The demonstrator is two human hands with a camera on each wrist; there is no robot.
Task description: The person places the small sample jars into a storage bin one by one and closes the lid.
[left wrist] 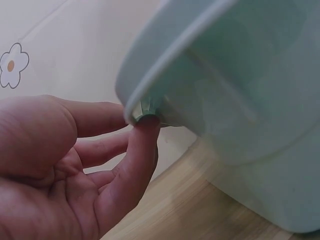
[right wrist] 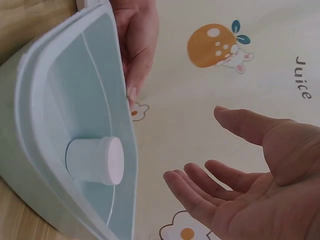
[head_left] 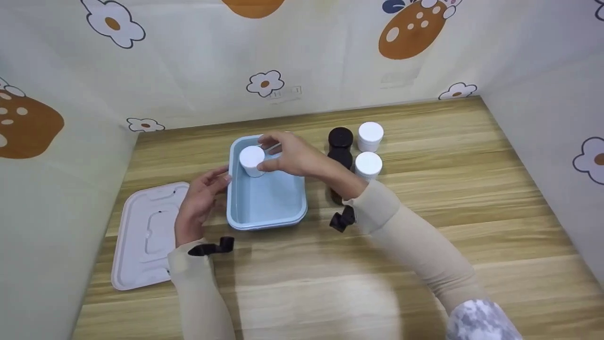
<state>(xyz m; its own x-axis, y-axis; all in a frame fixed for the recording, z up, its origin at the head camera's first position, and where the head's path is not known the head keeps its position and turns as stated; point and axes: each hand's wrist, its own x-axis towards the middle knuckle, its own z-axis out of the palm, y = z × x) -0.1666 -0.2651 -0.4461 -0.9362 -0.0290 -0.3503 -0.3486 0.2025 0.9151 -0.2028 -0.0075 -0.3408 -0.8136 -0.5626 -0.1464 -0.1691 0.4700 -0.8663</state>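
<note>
1. When viewed from above, standing upright in the far left corner of a light-blue, rectangular plastic tub (head_left: 266, 225) with rounded corners: one white, cylindrical, lidded plastic jar (head_left: 252, 155). Contact between jar and tub wall: cannot tell.
2. At the left side of the tub: left hand (head_left: 199, 200), with digits bent and clamped on the protruding rim, as shown close up in the left wrist view.
3. Over the tub, just right of the jar: right hand (head_left: 293, 155), with thumb and fingers apart and loosely bent. In the right wrist view, separated from the jar by a visible gap.
4. Left of the tub, lying flat: white, rectangular plastic lid (head_left: 134, 236) with raised ridges, partly covered at one edge by the left arm.
5. Right of the tub, upright and near each other: two white, cylindrical, lidded jars (head_left: 370, 133), just beside black, round-topped containers (head_left: 340, 138), partly hidden behind the right arm. Number of black containers: cannot tell.
6. Beneath everything: light-brown, wood-grain tabletop (head_left: 448, 189).
7. Behind: off-white sheeting (head_left: 188, 61) printed with flowers and orange fruit.
</note>
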